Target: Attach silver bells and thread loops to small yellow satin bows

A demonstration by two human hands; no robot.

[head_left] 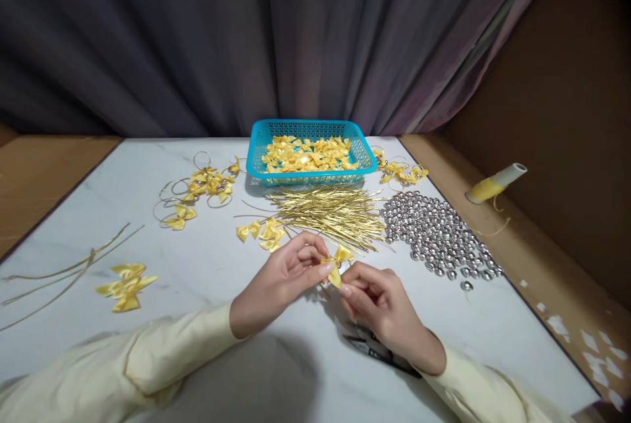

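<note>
Holding a yellow bow [334, 274] above the desk [197, 285], near gold wires [332, 213] and silver beads [434, 229], likely spread for easy reach; pinching it with fingers of the left hand [286, 278], seemingly for steadiness; poising fingers of the right hand [387, 305] close beside, impossible to tell whether clamped.

Greyish-purple curtain [305, 35] hangs across the far side, folds n all. Table's a white marble-look top [187, 272] w/ a brown board [54, 177] on the left & a brown wall [557, 127] on the right. Also far right: pale tube [513, 172] w/ yellow thread [487, 190] round it, loose end trailing. White scraps [558, 326], near right.
</note>
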